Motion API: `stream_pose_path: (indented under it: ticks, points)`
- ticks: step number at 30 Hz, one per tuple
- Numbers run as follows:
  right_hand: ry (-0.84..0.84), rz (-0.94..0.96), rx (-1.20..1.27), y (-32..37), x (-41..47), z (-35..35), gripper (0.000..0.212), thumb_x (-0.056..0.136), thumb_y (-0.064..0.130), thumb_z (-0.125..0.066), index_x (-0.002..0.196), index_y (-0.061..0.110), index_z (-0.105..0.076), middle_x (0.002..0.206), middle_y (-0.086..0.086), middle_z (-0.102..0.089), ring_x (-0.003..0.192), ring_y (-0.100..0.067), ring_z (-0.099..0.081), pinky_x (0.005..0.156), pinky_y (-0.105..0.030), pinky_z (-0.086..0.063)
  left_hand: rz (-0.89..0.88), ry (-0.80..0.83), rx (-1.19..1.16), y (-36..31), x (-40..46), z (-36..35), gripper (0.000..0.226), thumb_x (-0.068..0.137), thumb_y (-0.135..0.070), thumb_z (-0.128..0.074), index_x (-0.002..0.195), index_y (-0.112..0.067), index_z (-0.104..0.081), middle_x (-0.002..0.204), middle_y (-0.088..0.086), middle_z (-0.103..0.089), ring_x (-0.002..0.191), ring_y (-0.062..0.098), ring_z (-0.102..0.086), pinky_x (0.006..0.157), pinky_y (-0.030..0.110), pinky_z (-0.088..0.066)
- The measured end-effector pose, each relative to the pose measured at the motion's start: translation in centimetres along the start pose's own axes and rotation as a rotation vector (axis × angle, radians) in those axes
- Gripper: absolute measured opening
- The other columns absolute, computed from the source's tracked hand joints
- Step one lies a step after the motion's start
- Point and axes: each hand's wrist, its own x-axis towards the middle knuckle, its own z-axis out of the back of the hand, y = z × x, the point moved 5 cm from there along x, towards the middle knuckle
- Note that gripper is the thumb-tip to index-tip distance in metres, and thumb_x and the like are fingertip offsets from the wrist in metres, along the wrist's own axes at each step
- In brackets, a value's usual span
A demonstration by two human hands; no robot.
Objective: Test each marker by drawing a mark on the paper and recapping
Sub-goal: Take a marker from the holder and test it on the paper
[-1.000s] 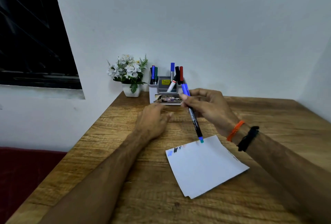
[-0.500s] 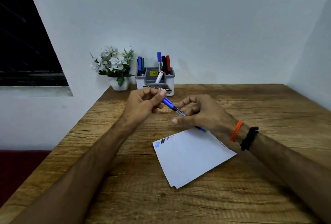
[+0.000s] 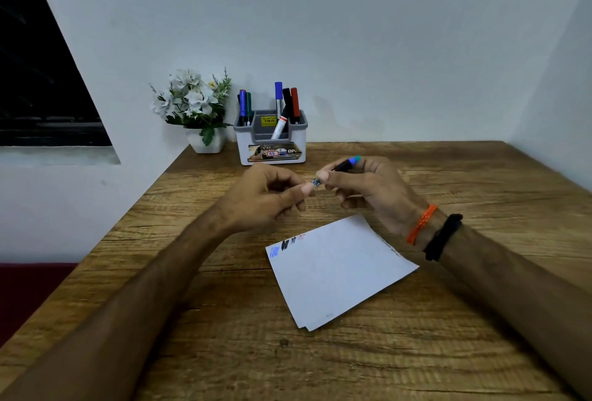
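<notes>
A wooden desk (image 3: 192, 320) stands in a corner of pale walls, with a dark window at the far left. Against the back wall we see a flower pot (image 3: 206, 141) and, just beside it, a grey holder (image 3: 272, 144) with several capped markers upright in its compartments.

Our right hand (image 3: 368, 189) grips a marker (image 3: 341, 166) by its barrel, thumb and forefinger pinching near the lower end; the teal end of the barrel points up and away from the grip. Our left hand (image 3: 269, 195) meets it from the other side, its fingers curled and its thumb tip touching the end of the marker that shows between the two hands. We judge that the left hand holds or is pulling the cap, but the cap itself is hidden inside the fingers, so we cannot tell whether it is on or off.

The paper (image 3: 339, 272) lies flat on the desk below the grip and toward us, apart from both hands. Its corner nearest the left hand carries a short row of marks: blue, black and a faint red.

Status, as we judge it:
- Done: a few markers tested, going by the marks.
- In hand: one marker, at the uncapping or recapping step.
- Left: this marker's return to the holder, and any untested markers there.
</notes>
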Motion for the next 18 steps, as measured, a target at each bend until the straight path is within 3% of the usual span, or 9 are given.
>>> stream_pose_path:
  ticks: [3,5,9,11,14,18]
  points:
    - [0.016,0.008,0.038,-0.2,-0.1,-0.7,0.017,0.084,0.02,-0.073,0.09,0.003,-0.073,0.068,0.0,-0.066,0.055,-0.011,-0.054,0.052,-0.022,-0.042,-0.075,-0.021,0.13,-0.3,0.0,-0.6,0.019,0.094,-0.027,-0.057,0.086,-0.015,-0.07,0.066,-0.008,-0.064,0.058,0.002,-0.055,0.056,0.017,-0.042]
    - [0.055,0.033,0.003,0.0,-0.3,-1.4,0.025,0.088,0.026,-0.069,0.083,0.002,-0.073,0.067,-0.002,-0.064,0.055,-0.012,-0.053,0.05,-0.022,-0.039,-0.155,-0.061,0.195,-0.7,-0.1,-0.8,0.018,0.096,-0.025,-0.056,0.081,-0.028,-0.066,0.066,-0.01,-0.061,0.06,0.001,-0.056,0.058,0.019,-0.043]
    - [0.024,0.08,-0.033,0.2,-0.4,-1.8,0.031,0.09,0.031,-0.067,0.067,0.011,-0.067,0.06,0.0,-0.06,0.051,-0.013,-0.051,0.046,-0.021,-0.035,-0.238,-0.115,0.31,-1.3,-0.3,-1.1,0.028,0.096,-0.029,-0.055,0.071,-0.041,-0.057,0.064,-0.009,-0.061,0.06,0.013,-0.057,0.055,0.029,-0.045]
    - [0.016,0.1,-0.029,0.1,-0.4,-1.8,0.029,0.09,0.026,-0.068,0.064,0.013,-0.065,0.057,0.0,-0.061,0.05,-0.014,-0.051,0.044,-0.021,-0.037,-0.255,-0.102,0.348,-1.3,-0.4,-1.3,0.026,0.097,-0.03,-0.054,0.073,-0.039,-0.057,0.062,-0.009,-0.061,0.058,0.01,-0.055,0.053,0.026,-0.043]
    - [0.021,0.113,-0.042,0.0,-0.3,-1.8,0.027,0.091,0.019,-0.067,0.065,0.013,-0.062,0.055,0.0,-0.061,0.048,-0.013,-0.053,0.044,-0.02,-0.039,-0.28,-0.055,0.374,-1.3,-0.5,-1.6,0.019,0.098,-0.024,-0.052,0.083,-0.029,-0.064,0.067,-0.019,-0.06,0.063,-0.001,-0.055,0.055,0.01,-0.036]
    - [0.04,0.102,-0.024,-0.2,-0.3,-1.8,0.027,0.091,0.019,-0.067,0.064,0.016,-0.061,0.057,-0.001,-0.061,0.051,-0.013,-0.054,0.046,-0.02,-0.04,-0.308,-0.067,0.353,-0.9,-0.4,-1.7,0.018,0.096,-0.026,-0.05,0.087,-0.024,-0.065,0.074,-0.019,-0.062,0.068,-0.002,-0.057,0.058,0.008,-0.036]
